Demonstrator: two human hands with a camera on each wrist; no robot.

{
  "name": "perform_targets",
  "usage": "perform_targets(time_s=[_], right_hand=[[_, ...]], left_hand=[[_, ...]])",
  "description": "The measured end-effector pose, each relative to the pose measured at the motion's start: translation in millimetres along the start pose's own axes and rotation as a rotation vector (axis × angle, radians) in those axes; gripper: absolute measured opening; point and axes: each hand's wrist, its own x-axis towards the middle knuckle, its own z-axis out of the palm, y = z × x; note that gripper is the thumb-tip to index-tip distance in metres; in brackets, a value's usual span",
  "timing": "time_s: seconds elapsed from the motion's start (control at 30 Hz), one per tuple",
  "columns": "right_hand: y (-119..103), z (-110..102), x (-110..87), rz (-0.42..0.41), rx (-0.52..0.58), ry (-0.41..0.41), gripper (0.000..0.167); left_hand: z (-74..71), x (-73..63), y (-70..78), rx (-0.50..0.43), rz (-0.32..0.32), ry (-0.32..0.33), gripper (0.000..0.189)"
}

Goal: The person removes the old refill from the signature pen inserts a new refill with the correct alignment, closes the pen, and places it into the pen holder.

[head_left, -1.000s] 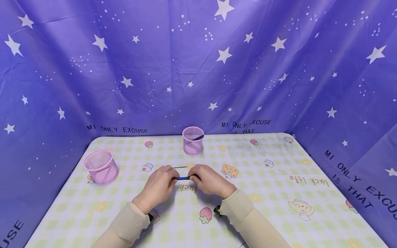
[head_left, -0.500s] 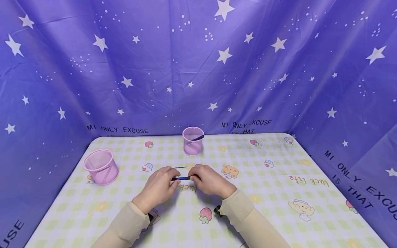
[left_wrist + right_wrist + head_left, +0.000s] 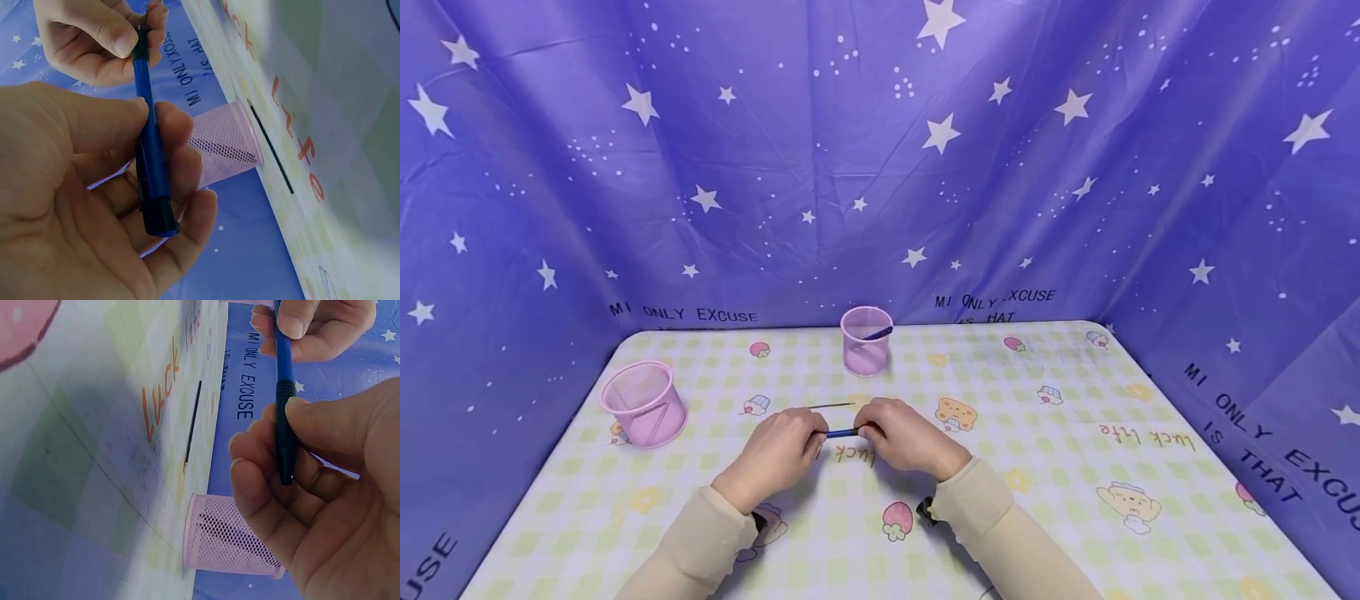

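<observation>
A ballpoint pen [image 3: 150, 131] with a blue barrel and a black grip section is held level between both hands. My left hand [image 3: 781, 450] pinches the blue barrel near its clip end, thumb on top and fingers underneath. At the other end, my right hand [image 3: 906, 437] pinches the black grip section [image 3: 285, 437] between thumb and fingers, its tapered tip showing past them. Just beyond the hands, a thin dark pen refill [image 3: 842, 405] with a metal point lies on the tablecloth [image 3: 1000, 533].
A pink mesh pen cup [image 3: 865, 358] at the table's back edge has a dark blue pen [image 3: 880, 333] leaning inside. Another pink mesh cup [image 3: 658, 425] stands at the left, with a slim dark object seen through its mesh. A starry purple curtain [image 3: 820, 167] hangs behind.
The left fingers loosened, baring more of the barrel, then closed round it again. That hand has shifted slightly left, uncovering more of the refill. The right hand stays put.
</observation>
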Motion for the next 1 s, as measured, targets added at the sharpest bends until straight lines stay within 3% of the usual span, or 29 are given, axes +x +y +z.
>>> perform_targets(time_s=[0.53,0.87,1.0], right_hand=[[-0.8,0.8,-0.8,-0.008,0.007,-0.020,0.010],[-0.2,0.0,-1.1,-0.005,-0.004,-0.045,0.012],[-0.9,-1.9,-0.9,0.003,0.009,-0.033,0.011]], left_hand=[[2.3,-0.8,-0.4,0.034,0.043,0.073,0.014],[3.5,1.2,2.1,0.149,0.134,0.159,0.013],[4.0,0.6,0.8,0.145,0.133,0.177,0.013]])
